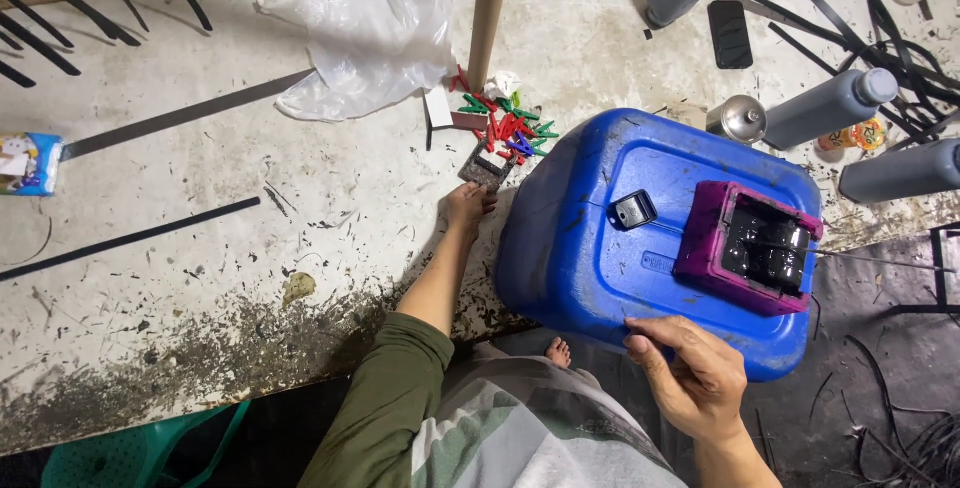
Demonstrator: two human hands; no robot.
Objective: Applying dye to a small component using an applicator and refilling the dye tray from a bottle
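reaching left hand (466, 203) touches small card (487, 168) ahead.

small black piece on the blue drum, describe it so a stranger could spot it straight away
Find the big blue drum lying on its side between the person's hands. On its top face, left of the magenta tray of black blocks, sits the small black piece. It lies alone, squarish with a pale glossy patch.

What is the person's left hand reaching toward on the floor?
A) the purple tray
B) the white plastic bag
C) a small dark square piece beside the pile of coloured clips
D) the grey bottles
C: the left hand touches the small dark square piece just below the coloured clips.
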